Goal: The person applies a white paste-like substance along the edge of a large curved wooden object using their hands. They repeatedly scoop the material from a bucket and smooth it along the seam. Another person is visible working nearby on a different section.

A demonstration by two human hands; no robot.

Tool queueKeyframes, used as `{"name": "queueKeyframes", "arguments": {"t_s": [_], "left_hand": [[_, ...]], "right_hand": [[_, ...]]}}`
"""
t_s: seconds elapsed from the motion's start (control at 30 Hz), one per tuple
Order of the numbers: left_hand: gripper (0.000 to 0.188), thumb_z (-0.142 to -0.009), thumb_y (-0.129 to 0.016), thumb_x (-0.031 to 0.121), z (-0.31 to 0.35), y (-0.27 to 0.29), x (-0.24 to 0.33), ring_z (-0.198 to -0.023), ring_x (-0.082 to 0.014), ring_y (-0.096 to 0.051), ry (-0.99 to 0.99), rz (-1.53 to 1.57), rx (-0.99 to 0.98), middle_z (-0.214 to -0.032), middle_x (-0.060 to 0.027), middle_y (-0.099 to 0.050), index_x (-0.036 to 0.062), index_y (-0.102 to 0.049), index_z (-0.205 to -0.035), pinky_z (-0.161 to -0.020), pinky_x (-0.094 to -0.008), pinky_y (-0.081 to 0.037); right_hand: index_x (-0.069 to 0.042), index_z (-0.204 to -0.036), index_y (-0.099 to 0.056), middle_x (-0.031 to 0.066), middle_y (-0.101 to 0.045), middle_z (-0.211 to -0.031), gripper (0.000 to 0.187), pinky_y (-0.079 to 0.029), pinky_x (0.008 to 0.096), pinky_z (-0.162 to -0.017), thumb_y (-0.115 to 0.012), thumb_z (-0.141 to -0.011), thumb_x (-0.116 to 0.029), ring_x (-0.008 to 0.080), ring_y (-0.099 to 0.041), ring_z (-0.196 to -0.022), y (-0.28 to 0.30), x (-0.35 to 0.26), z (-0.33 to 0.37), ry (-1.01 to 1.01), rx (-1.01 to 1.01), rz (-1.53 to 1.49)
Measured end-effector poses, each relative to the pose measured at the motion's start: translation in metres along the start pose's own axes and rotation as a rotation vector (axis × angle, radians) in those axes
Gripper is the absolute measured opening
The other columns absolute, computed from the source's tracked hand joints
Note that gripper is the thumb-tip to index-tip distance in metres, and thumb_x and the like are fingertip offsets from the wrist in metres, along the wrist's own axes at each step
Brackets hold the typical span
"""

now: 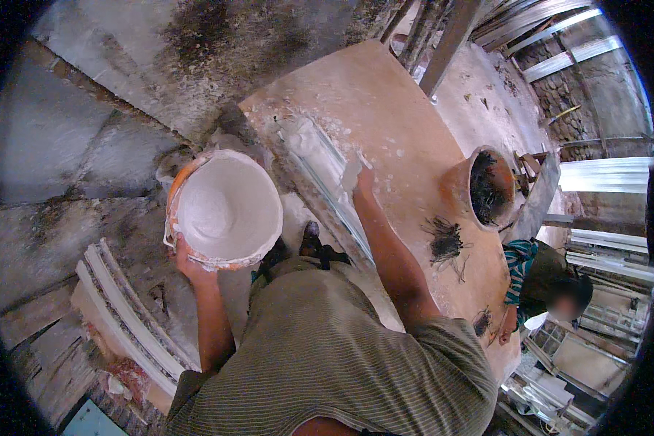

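Note:
My left hand [190, 263] is closed on the lower edge of an orange bucket [229, 211], whose inside is coated with white plaster. The bucket is tilted, its mouth facing up toward me. Over the table, my right hand [365, 180] is closed on a small flat pale piece [351, 175] smeared with white; its exact kind is unclear. That piece is at a long narrow mould [334, 190] lying along the table's left edge. A heap of wet white plaster [305, 142] sits at the mould's far end.
The tan table [407, 138] is spattered with white. On it stand an orange bucket of dark fibres [454, 182] and a loose clump of dark fibres [445, 241]. Another person [541, 280] is at the table's right end. Curved white mouldings [127, 312] lie at lower left.

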State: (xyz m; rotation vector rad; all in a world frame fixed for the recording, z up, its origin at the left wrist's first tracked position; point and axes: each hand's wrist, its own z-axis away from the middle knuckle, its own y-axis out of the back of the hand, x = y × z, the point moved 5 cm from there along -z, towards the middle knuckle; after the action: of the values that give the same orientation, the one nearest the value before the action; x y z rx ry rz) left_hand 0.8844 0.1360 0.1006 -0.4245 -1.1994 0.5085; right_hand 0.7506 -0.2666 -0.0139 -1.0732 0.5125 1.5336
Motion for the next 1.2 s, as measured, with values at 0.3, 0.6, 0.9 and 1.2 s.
{"name": "queueKeyframes", "arguments": {"t_s": [0.3, 0.6, 0.9, 1.2], "left_hand": [[0.055, -0.093, -0.044, 0.033, 0.000, 0.002, 0.013, -0.122, -0.0308, -0.050, -0.031, 0.078, -0.077, -0.133, -0.0179, -0.050, -0.0029, -0.043, -0.134, -0.106, -0.0442, -0.037], [0.056, -0.094, -0.042, 0.035, 0.015, -0.030, 0.004, -0.124, -0.0299, -0.048, -0.021, 0.114, -0.034, -0.136, -0.0159, -0.049, -0.0019, -0.042, -0.136, -0.107, -0.0427, -0.036], [0.055, -0.092, -0.042, 0.034, 0.032, -0.078, -0.023, -0.125, -0.0301, -0.047, 0.067, -0.017, -0.231, -0.136, -0.0161, -0.048, -0.0011, -0.043, -0.135, -0.108, -0.0429, -0.034], [0.058, -0.085, -0.050, 0.034, 0.017, -0.087, -0.011, -0.126, -0.0317, -0.043, -0.026, 0.018, -0.478, -0.139, -0.0141, -0.043, 0.0117, -0.039, -0.138, -0.105, -0.0491, -0.036]], "right_hand": [[0.003, -0.096, -0.060, 0.0139, -0.064, -0.087, 0.029, -0.050, 0.0354, -0.071, -0.073, -0.074, -0.010, 0.0244, -0.061, -0.079, -0.117, -0.011, -0.045, 0.460, -0.052, 0.619], [0.000, -0.094, -0.063, 0.0086, -0.066, -0.091, 0.021, -0.051, 0.0332, -0.078, -0.067, -0.075, -0.008, 0.0205, -0.063, -0.086, -0.123, -0.066, 0.031, 0.301, -0.323, 0.258], [-0.005, -0.100, -0.067, 0.0081, -0.065, -0.105, 0.025, -0.047, 0.0396, -0.088, -0.057, -0.087, -0.025, 0.0242, -0.059, -0.099, -0.195, -0.038, 0.162, 0.347, -1.004, 0.496], [-0.005, -0.096, -0.066, 0.0103, -0.064, -0.101, 0.022, -0.048, 0.0405, -0.086, -0.057, -0.085, -0.022, 0.0267, -0.060, -0.096, -0.180, -0.063, 0.159, 0.581, -1.338, 0.832]]}}
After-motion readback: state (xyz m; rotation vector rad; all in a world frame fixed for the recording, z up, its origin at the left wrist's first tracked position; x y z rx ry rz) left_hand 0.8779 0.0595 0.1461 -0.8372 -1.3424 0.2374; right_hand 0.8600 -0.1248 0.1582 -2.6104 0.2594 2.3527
